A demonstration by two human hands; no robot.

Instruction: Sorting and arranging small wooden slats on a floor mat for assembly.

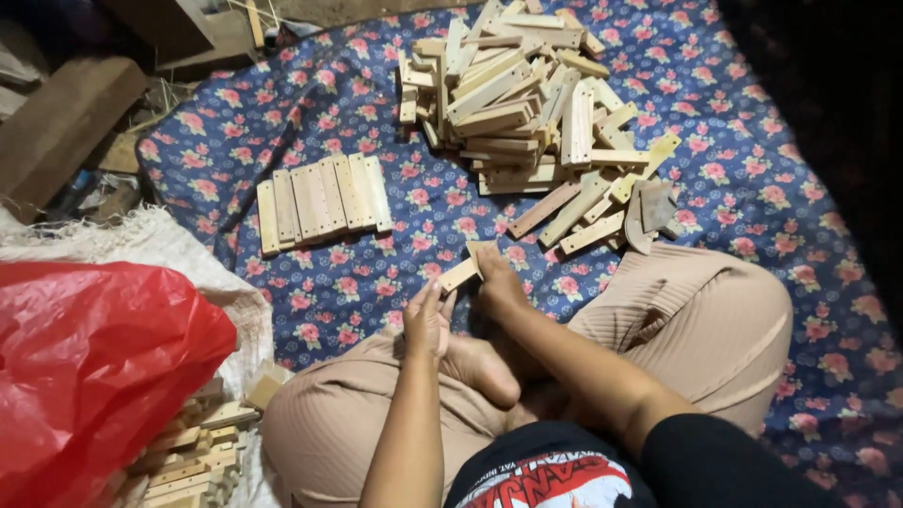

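Nearest the lens sit the person's crossed legs in tan ribbed trousers (696,320), on a blue floral cloth (771,188) that covers the floor. Left of them bulges a red plastic bag (94,367), with loose wooden pieces (188,461) spilling beside it. Farther off lies a big heap of wooden slats (527,103), and left of it a neat row of slats (324,199) laid side by side. Both hands meet above the knees: the left hand (425,325) and right hand (499,282) each pinch one end of a small wooden piece (463,273) between thumb and fingers, held tilted over the cloth.
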